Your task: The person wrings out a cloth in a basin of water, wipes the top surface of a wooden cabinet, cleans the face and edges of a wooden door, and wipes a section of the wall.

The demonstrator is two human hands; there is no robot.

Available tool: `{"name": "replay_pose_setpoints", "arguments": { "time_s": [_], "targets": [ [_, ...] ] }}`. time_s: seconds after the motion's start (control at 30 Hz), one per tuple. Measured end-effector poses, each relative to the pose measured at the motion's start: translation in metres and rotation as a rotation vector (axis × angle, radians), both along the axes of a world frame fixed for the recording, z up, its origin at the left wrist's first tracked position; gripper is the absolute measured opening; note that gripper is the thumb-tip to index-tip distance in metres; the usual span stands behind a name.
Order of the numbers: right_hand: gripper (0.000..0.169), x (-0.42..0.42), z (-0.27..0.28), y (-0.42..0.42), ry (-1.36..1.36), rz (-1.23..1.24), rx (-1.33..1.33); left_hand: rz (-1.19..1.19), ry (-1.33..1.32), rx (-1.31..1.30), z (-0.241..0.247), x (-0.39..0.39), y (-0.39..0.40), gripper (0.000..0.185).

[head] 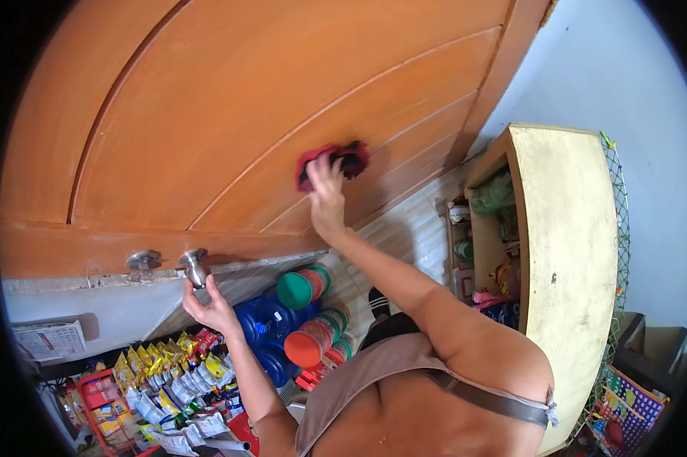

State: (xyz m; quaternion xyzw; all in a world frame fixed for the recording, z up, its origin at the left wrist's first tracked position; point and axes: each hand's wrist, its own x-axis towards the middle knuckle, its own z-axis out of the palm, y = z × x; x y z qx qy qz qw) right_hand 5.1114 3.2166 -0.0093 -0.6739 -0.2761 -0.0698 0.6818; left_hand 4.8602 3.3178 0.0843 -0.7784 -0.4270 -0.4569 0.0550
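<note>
An orange-brown wooden door (235, 125) with curved grooves fills the upper part of the head view. My right hand (327, 194) presses a red and black cloth (352, 160) flat on the lower part of the door; the fingers are blurred. Near the door's edge, my left hand (209, 305) grips a round metal doorknob (195, 271) between thumb and fingers. Beside that knob, a round metal lock fitting (143, 260) is set in the door.
Hanging snack packets (172, 377), blue water containers (275, 323) and jars with green and red lids (306, 348) stand at lower left. A cream-coloured cabinet (569, 240) with open shelves stands right. Tiled floor (400, 234) shows between.
</note>
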Motion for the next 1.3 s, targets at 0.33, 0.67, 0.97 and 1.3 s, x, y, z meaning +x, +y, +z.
{"name": "replay_pose_setpoints", "arguments": {
  "time_s": [0.33, 0.67, 0.97, 1.3],
  "targets": [
    [0.022, 0.112, -0.008, -0.137, 0.331, -0.274, 0.376, -0.011, -0.140, 0.051, -0.027, -0.010, 0.002, 0.044],
    [0.049, 0.148, -0.057, -0.024, -0.308, -0.428, 0.308, -0.167, -0.400, 0.261, -0.062, 0.014, 0.032, 0.045],
    [0.017, 0.006, -0.089, 0.038, -1.094, 0.155, 0.259, -0.232, -0.260, 0.391, -0.130, 0.008, 0.026, 0.062],
    [0.019, 0.225, 0.014, -0.075, -0.355, -0.207, 0.864, -0.135, 0.140, 0.243, -0.286, -0.025, 0.021, 0.075]
  ]
}}
